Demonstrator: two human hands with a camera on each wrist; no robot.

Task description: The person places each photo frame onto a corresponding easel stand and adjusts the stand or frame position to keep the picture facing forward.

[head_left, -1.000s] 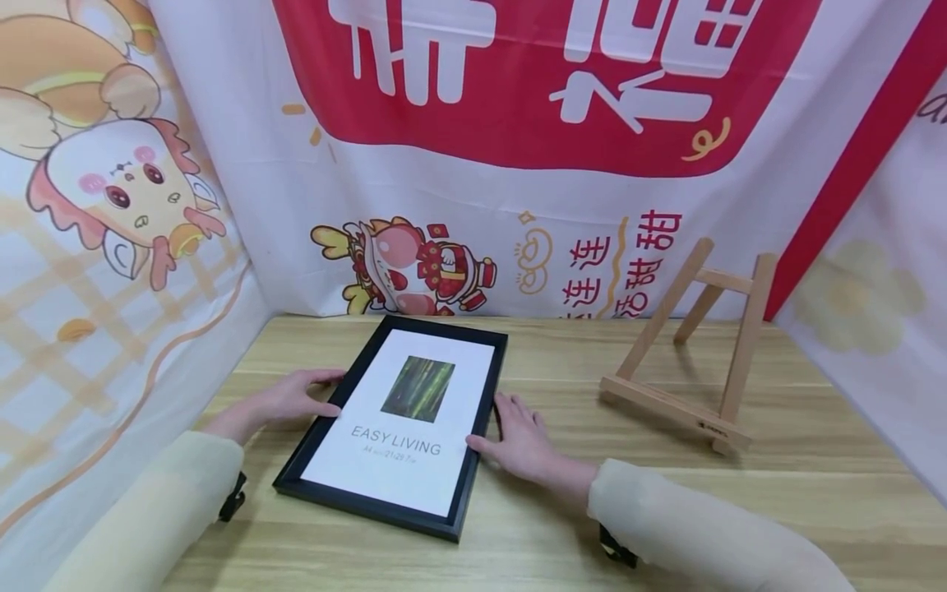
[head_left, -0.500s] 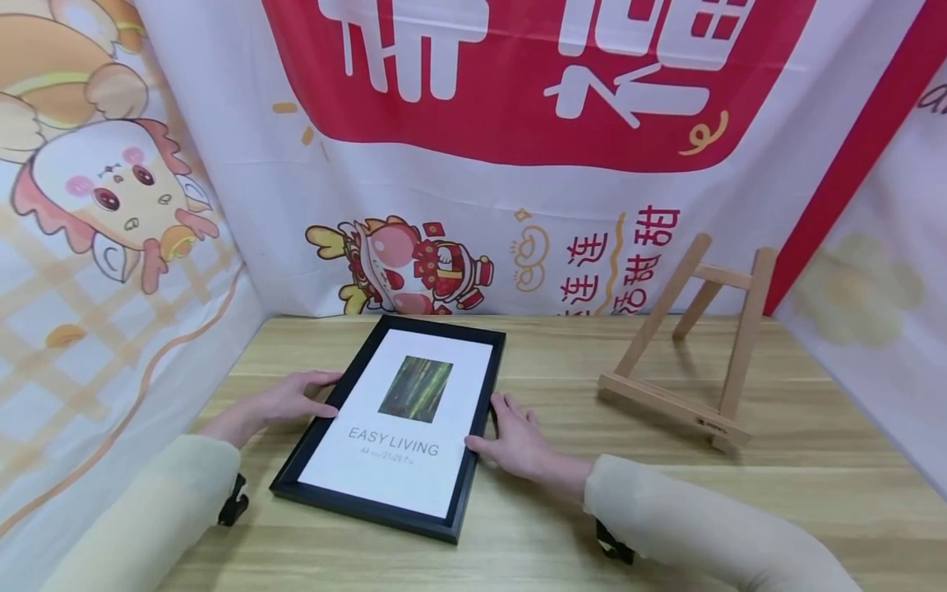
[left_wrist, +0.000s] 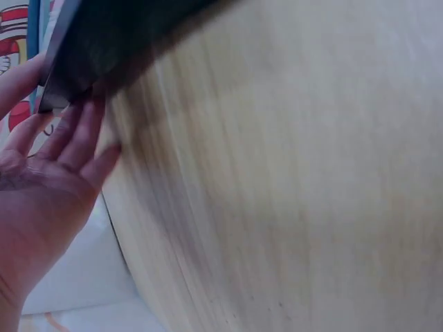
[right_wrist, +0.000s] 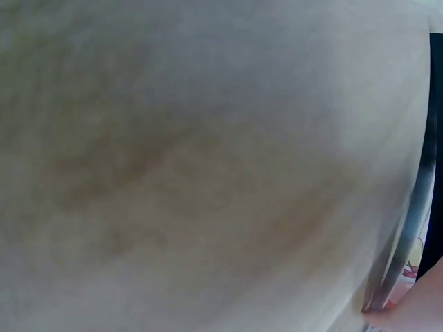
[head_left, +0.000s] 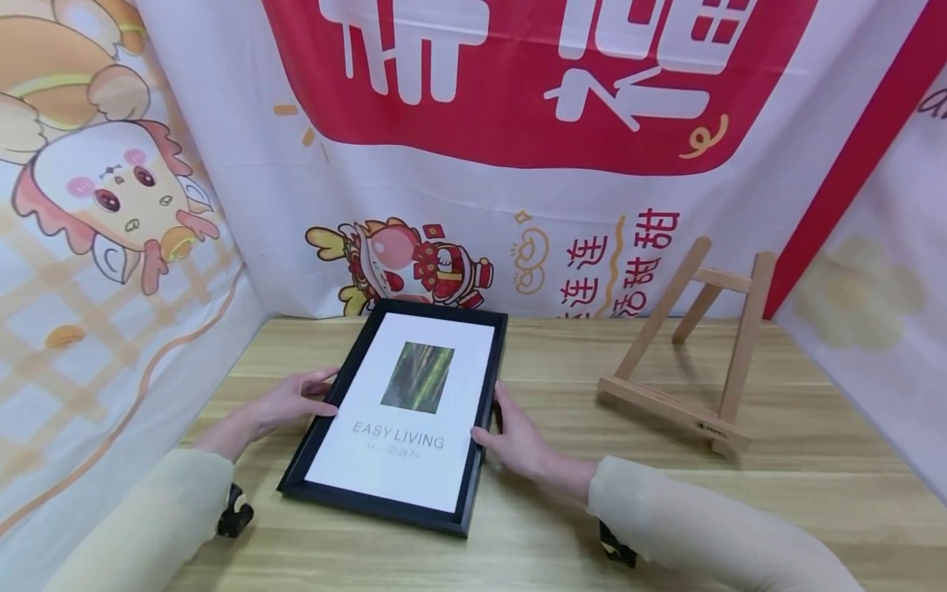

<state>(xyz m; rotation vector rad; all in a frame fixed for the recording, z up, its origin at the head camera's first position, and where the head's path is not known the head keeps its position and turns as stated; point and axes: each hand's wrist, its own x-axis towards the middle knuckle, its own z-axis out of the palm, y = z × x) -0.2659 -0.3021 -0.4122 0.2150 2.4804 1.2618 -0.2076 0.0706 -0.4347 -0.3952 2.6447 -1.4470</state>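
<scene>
A black picture frame point(head_left: 403, 419) with a white insert reading "EASY LIVING" faces up in the head view, its far edge tipped up. On its left side my left hand point(head_left: 284, 403) grips it, thumb on the front border. The left wrist view shows the fingers of that hand point(left_wrist: 52, 162) reaching beneath the frame's dark underside point(left_wrist: 131, 34), above the wood. My right hand point(head_left: 518, 436) holds the opposite side, thumb on the border and its other fingers mostly hidden. Only a corner of the right hand point(right_wrist: 415, 304) enters the right wrist view, at the frame's edge.
A small wooden easel point(head_left: 669, 400) stands on the wooden table point(head_left: 555, 526) at the right, apart from the frame. Printed cloth hangings point(head_left: 503, 205) enclose the back and both sides of the table.
The picture frame has risen off the table, its far edge most, and shifted slightly right. Both hands have moved with it, fingers now under its sides.
</scene>
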